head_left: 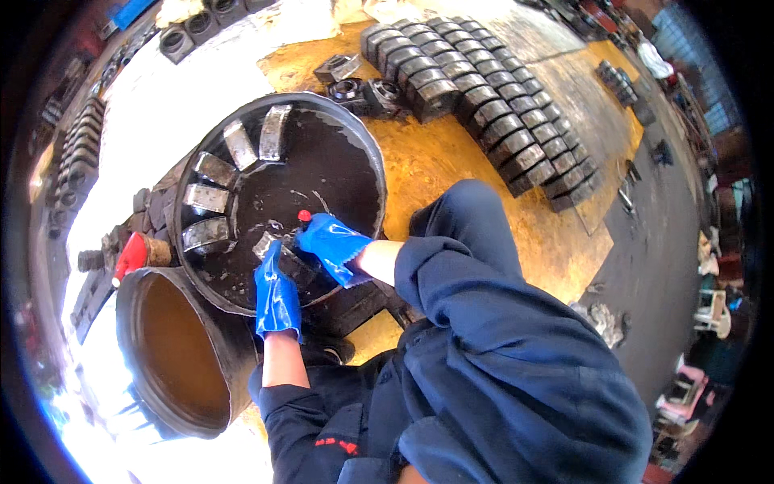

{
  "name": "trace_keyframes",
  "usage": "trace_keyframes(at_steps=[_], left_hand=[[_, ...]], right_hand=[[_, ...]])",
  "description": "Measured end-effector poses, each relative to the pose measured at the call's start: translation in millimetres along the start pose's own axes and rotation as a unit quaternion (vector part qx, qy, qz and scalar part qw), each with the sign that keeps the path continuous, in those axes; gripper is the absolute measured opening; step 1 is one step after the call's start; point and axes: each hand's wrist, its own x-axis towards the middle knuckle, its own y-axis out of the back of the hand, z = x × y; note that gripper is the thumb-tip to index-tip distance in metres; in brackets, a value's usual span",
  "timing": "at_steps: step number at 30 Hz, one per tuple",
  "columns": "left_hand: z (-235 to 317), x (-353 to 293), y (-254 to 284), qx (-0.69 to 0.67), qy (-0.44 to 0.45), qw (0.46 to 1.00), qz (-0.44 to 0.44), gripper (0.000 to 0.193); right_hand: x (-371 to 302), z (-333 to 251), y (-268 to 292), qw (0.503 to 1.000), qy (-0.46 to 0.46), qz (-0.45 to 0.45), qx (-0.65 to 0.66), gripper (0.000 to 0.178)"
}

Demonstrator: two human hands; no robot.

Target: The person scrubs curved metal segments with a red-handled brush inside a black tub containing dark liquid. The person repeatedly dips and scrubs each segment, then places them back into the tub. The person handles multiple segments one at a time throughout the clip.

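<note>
A wide round metal tub (372,133) holds dark liquid in front of me. Inside it, near its close edge, a wet metal block (264,244) is tilted in the liquid. My left hand (276,292), in a blue rubber glove, grips this block, its fingers pointing away from me. My right hand (332,244), gloved alike, is closed around a tool with a red end (304,215); the rest of the tool is hidden by the glove. Along the tub's left and far side, several curved metal blocks (206,197) lean against the wall.
At lower left stands a drum (129,323) with brownish liquid. A red funnel-like object (131,258) lies behind it. Rows of dark metal blocks (484,105) cover yellow sheeting (419,173) at far right. A few loose housings (347,89) sit just beyond the tub.
</note>
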Motion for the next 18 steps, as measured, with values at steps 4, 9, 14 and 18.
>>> trace_keyframes(at_steps=[4, 9, 14, 18], left_hand=[[-1, 8, 11, 0.075, -0.039, 0.996, 0.014, 0.039], [-27, 60, 62, 0.121, -0.122, 0.984, 0.037, 0.038], [38, 2, 7, 0.342, -0.053, 0.934, -0.085, 0.046], [54, -5, -3, 0.326, -0.005, 0.942, -0.08, 0.052]], right_hand=[[20, -3, 4, 0.998, -0.002, 0.061, 0.018, 0.045], [44, 4, 20, 0.999, -0.01, 0.004, 0.035, 0.036], [36, -34, 55, 0.954, -0.003, -0.038, 0.297, 0.022], [25, -82, 63, 0.967, 0.014, -0.09, 0.239, 0.037]])
